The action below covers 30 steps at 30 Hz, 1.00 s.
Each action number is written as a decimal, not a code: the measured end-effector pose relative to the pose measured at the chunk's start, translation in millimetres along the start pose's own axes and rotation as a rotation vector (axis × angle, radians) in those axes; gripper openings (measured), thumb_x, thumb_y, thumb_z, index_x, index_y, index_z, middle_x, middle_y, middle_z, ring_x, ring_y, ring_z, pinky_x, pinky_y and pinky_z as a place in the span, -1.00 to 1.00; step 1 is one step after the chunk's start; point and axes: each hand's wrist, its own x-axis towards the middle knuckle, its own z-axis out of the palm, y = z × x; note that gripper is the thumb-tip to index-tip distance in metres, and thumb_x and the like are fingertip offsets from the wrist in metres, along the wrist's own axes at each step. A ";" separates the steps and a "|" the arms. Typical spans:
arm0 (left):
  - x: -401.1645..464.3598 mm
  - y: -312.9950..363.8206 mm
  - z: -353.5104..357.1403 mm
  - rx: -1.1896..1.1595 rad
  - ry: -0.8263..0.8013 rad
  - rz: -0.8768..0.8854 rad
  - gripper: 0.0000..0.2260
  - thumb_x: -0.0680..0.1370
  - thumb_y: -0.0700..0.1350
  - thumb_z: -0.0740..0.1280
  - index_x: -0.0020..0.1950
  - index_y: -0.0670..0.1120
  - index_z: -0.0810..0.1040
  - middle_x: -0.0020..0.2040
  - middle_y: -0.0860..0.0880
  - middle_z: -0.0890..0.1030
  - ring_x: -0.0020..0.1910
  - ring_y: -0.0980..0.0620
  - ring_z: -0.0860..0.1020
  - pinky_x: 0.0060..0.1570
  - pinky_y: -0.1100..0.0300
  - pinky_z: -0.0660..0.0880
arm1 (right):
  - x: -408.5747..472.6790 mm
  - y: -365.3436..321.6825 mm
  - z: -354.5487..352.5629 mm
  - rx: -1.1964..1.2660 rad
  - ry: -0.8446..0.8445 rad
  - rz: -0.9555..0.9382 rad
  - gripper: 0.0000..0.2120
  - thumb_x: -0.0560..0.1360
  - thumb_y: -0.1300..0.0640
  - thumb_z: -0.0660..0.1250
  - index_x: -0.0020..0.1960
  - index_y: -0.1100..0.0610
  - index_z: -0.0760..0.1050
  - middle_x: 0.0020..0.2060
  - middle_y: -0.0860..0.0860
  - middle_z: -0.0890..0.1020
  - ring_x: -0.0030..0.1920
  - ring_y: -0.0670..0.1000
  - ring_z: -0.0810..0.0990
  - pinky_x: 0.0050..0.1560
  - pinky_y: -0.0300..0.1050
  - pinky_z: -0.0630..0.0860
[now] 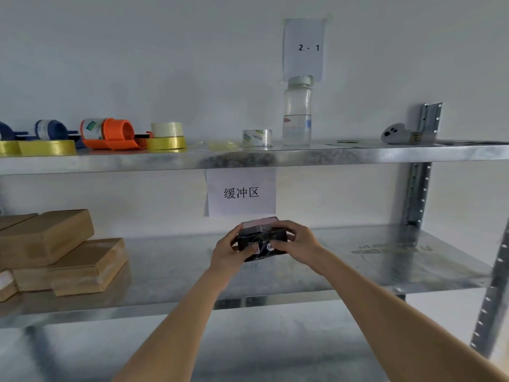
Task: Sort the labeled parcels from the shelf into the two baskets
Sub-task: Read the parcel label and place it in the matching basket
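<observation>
While both arms reach forward over the lower shelf, the person holds a small black box between two hands. The left hand grips the box's left end, its fingers curled round the side and its thumb across the front face. The right hand grips the right end, fingers bent over the top edge and thumb pressed on the front near a round white sticker. The box has a reddish top and glossy wrapping, and it sits just above the shelf's metal surface; whether its bottom touches the shelf cannot be told.

On the wall behind the box hangs a white paper sign with three Chinese characters. At the left end of the same shelf lies a stack of brown cardboard parcels, well apart from the hands, the top one tilted across the ones beneath.

On the upper shelf stand rolls of yellow tape, an orange tape dispenser, a blue tape dispenser, a small clear tape roll, and a clear plastic bottle with a white cap. A grey handheld device lies near the right upright. A paper marked "2 - 1" is taped to the wall above the bottle.
</observation>
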 end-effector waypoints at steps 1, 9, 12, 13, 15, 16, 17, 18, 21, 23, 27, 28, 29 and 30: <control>-3.5 0.8 6.5 0.000 -0.011 0.004 -0.53 0.45 -0.25 0.55 0.20 0.20 0.56 0.11 0.08 0.67 0.10 0.07 0.63 0.11 0.15 0.59 | -4.6 3.2 -6.3 -0.006 0.004 0.004 -0.58 0.43 0.33 0.53 0.15 -0.08 0.62 0.15 -0.06 0.68 0.20 -0.02 0.66 0.05 -0.21 0.60; -30.4 18.3 54.1 -0.160 0.039 -0.002 -0.69 0.46 -0.05 0.55 0.19 0.05 0.66 0.13 0.03 0.69 0.02 0.08 0.68 0.08 0.07 0.63 | -36.7 14.8 -43.9 -0.030 0.169 0.050 -0.85 0.48 0.11 0.52 0.03 -0.06 0.66 -0.03 0.00 0.74 -0.04 0.02 0.73 0.06 0.01 0.67; -38.1 21.4 67.6 -0.166 -0.019 0.023 -0.55 0.44 -0.14 0.57 0.31 0.04 0.59 0.20 0.03 0.66 0.12 0.03 0.65 0.10 0.02 0.63 | -48.8 20.9 -56.4 -0.038 0.160 0.049 -0.62 0.46 0.24 0.50 0.18 -0.11 0.59 0.14 -0.04 0.68 0.08 0.00 0.71 0.05 0.07 0.68; -40.3 22.2 71.4 -0.163 -0.045 0.024 -0.48 0.43 -0.16 0.58 0.35 0.06 0.55 0.22 0.05 0.64 0.16 0.06 0.62 0.12 0.03 0.62 | -53.9 21.1 -60.7 -0.031 0.160 0.054 -0.55 0.46 0.27 0.49 0.25 -0.12 0.57 0.18 -0.04 0.66 0.13 -0.02 0.68 0.06 0.05 0.68; -45.6 25.8 79.6 -0.175 -0.105 0.032 -0.39 0.42 -0.21 0.58 0.40 0.11 0.49 0.22 0.11 0.62 0.18 0.15 0.57 0.08 0.14 0.61 | -64.1 20.2 -68.8 -0.047 0.162 0.060 -0.45 0.44 0.31 0.46 0.34 -0.10 0.54 0.19 -0.01 0.67 0.20 -0.04 0.65 0.13 0.02 0.66; -48.5 28.0 84.1 -0.176 -0.136 0.039 -0.37 0.41 -0.26 0.57 0.39 0.14 0.47 0.19 0.15 0.61 0.16 0.21 0.56 0.01 0.24 0.60 | -68.0 20.6 -72.7 -0.086 0.176 0.051 -0.43 0.42 0.31 0.45 0.35 -0.11 0.55 0.18 0.00 0.67 0.21 -0.05 0.64 0.18 0.02 0.64; -50.7 29.1 88.7 -0.168 -0.164 0.046 -0.35 0.41 -0.30 0.56 0.37 0.16 0.46 0.16 0.19 0.60 0.14 0.25 0.55 -0.06 0.31 0.59 | -71.7 21.1 -76.8 -0.135 0.192 0.040 -0.41 0.39 0.28 0.45 0.35 -0.12 0.56 0.17 -0.01 0.68 0.20 -0.05 0.64 0.22 0.01 0.62; -51.6 28.4 93.6 -0.162 -0.186 0.049 -0.34 0.40 -0.32 0.56 0.38 0.16 0.45 0.15 0.22 0.59 0.14 0.25 0.55 -0.08 0.33 0.58 | -75.1 22.8 -81.6 -0.182 0.205 0.042 -0.40 0.34 0.23 0.44 0.34 -0.16 0.57 0.15 -0.02 0.68 0.18 -0.04 0.64 0.22 0.02 0.61; -57.4 28.4 108.0 -0.124 -0.221 0.070 -0.23 0.36 -0.26 0.61 0.49 0.07 0.41 0.25 0.15 0.56 0.23 0.12 0.55 0.07 0.26 0.57 | -93.1 20.7 -97.5 -0.264 0.211 0.091 -0.34 0.29 0.14 0.41 0.36 -0.23 0.53 0.16 -0.04 0.68 0.13 -0.04 0.65 0.20 0.02 0.62; -62.8 28.6 119.6 -0.071 -0.259 0.110 -0.17 0.33 -0.22 0.64 0.52 0.06 0.37 0.32 0.12 0.53 0.27 0.10 0.53 0.04 0.36 0.54 | -110.7 15.5 -106.4 -0.350 0.222 0.110 -0.33 0.37 0.15 0.43 0.44 -0.19 0.46 0.19 -0.05 0.66 0.12 -0.01 0.64 0.19 -0.06 0.59; -78.5 26.6 147.9 -0.074 -0.345 0.172 -0.14 0.29 -0.23 0.65 0.52 0.05 0.37 0.37 0.09 0.53 0.30 0.07 0.53 0.18 0.16 0.57 | -143.0 19.3 -124.3 -0.497 0.289 0.155 -0.35 0.44 0.12 0.43 0.49 -0.18 0.40 0.28 -0.06 0.61 0.20 0.05 0.60 0.24 -0.02 0.55; -84.3 26.0 156.1 -0.078 -0.369 0.185 -0.13 0.29 -0.23 0.65 0.53 0.06 0.37 0.37 0.10 0.54 0.29 0.10 0.53 0.16 0.21 0.57 | -151.8 21.9 -129.4 -0.512 0.306 0.175 -0.35 0.44 0.11 0.42 0.49 -0.20 0.39 0.30 -0.06 0.60 0.21 0.05 0.60 0.25 0.00 0.56; -90.4 25.0 165.0 -0.092 -0.395 0.196 -0.13 0.29 -0.23 0.64 0.53 0.07 0.37 0.36 0.12 0.54 0.28 0.13 0.53 0.09 0.32 0.56 | -160.8 25.3 -134.8 -0.526 0.322 0.197 -0.34 0.43 0.10 0.42 0.49 -0.21 0.39 0.32 -0.05 0.60 0.21 0.05 0.60 0.24 0.01 0.56; -97.6 25.0 174.4 -0.112 -0.422 0.195 -0.14 0.29 -0.24 0.64 0.51 0.11 0.37 0.34 0.13 0.56 0.26 0.15 0.54 0.01 0.42 0.53 | -171.0 28.3 -140.4 -0.543 0.340 0.222 -0.34 0.43 0.08 0.41 0.50 -0.21 0.38 0.33 -0.04 0.59 0.21 0.05 0.59 0.24 0.02 0.57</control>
